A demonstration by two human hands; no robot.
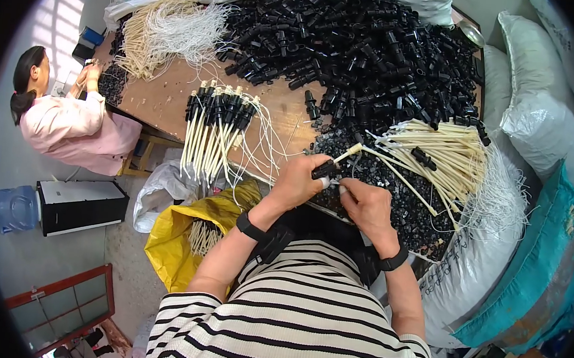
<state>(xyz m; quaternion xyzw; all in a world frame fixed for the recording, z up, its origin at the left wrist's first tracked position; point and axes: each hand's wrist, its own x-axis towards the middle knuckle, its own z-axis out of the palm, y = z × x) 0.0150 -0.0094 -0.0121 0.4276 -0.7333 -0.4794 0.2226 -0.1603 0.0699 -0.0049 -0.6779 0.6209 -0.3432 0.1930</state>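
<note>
A: Where does the black, ribbed, tubular plastic fitting (323,171) lie?
B: Gripped by the left hand (298,181), long axis slanting away rightward, a slender cream rod (349,153) projecting beyond. The right hand (369,206) pinches just beside its near end; what, cannot be told.
A: Containers?
B: An open yellow plastic sack (167,240), holding slender cream rods (203,238).

It's a wkshp: blk pts (376,45) heaped on tbl (172,101), sacks (540,80) & co-wkr (71,124) alongside.

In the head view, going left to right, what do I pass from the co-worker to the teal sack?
Co-worker in pink, cream rods with black fittings, left hand, right hand, teal sack.
</note>
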